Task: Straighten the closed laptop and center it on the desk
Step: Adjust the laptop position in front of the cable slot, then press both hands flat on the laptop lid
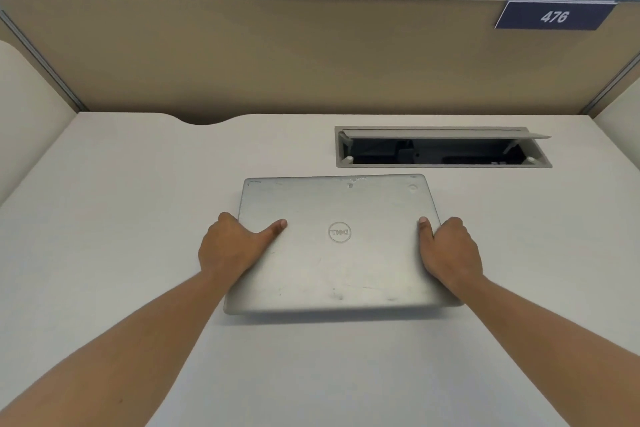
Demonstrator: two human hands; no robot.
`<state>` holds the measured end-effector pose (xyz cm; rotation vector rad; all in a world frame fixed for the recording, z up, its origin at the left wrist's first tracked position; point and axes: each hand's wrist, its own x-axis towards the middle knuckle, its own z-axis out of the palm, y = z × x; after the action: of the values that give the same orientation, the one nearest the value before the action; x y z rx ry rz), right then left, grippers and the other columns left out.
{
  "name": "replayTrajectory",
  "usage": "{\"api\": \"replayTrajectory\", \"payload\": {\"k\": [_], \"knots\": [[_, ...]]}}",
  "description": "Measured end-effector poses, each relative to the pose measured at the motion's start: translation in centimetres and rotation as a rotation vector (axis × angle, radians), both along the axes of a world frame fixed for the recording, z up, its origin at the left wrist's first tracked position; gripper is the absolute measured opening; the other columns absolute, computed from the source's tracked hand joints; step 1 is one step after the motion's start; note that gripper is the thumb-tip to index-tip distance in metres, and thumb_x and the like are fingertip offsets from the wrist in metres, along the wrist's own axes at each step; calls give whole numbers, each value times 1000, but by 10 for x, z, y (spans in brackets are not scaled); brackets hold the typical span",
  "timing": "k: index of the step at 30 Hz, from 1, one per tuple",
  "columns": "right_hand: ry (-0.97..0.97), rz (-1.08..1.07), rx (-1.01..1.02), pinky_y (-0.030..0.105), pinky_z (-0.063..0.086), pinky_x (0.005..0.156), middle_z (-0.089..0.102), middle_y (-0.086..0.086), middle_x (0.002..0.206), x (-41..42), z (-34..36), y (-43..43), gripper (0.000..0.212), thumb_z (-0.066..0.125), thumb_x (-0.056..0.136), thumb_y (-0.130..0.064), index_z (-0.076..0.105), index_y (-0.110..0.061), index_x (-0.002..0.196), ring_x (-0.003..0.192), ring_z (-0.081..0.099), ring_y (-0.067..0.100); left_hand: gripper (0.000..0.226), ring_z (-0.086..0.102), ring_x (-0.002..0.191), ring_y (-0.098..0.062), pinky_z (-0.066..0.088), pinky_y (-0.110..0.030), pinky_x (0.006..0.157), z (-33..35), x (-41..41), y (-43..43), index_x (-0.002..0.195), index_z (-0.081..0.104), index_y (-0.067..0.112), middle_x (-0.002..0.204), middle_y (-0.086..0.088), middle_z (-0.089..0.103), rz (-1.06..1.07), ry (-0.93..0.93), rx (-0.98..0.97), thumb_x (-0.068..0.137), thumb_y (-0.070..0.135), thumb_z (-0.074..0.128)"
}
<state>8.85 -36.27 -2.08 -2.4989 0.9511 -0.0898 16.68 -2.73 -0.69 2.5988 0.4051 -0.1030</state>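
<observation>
Head view: one closed laptop mid-desk, nearer back edge, near edge lifted. Two hands: left hand and right hand clamping its side edges, thumbs on lid, fingers hidden beneath. One open cable hatch behind, contents unclear.

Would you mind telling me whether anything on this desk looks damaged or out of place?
The closed laptop has scuffs and chipped marks near its far edge, and its near edge looks raised off the desk. Behind it, the cable box lid stands propped open.
</observation>
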Motion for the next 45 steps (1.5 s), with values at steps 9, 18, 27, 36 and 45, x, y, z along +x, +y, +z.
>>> {"api": "replayTrajectory", "payload": {"k": [9,18,27,36,45], "knots": [[64,-7,-26,42,46,73,61,19,106,24,-6,-6,56,39,94,-53,47,1,106,95,59,41,97,58,67,-21,44,-32,54,-11,26,-11,81,48,14,74,1,60,0,16,11,35,99,48],[80,22,-98,43,46,72,61,21,107,25,-8,-5,58,38,94,-53,48,2,107,96,59,41,96,57,67,-22,40,-31,52,-17,32,-11,81,48,14,73,2,58,-47,-22,126,39,101,42],[115,116,-284,37,42,61,64,12,85,24,-7,-14,51,31,90,-60,44,-11,90,71,53,32,87,57,77,-27,39,-34,59,-21,32,-16,92,47,13,86,-2,55,-133,-21,289,61,93,32],[-122,169,-382,44,42,87,61,12,114,35,3,16,45,50,89,-41,51,-8,121,104,54,31,59,51,97,-32,41,-42,81,-17,25,-47,112,51,5,110,-14,53,-293,-323,361,87,58,43],[-154,608,-166,33,10,121,19,8,160,50,-9,59,54,32,99,-20,20,-7,151,149,10,22,50,18,146,-20,15,-33,118,-27,19,-88,148,29,11,158,-6,27,-608,-271,73,102,29,28]]}}
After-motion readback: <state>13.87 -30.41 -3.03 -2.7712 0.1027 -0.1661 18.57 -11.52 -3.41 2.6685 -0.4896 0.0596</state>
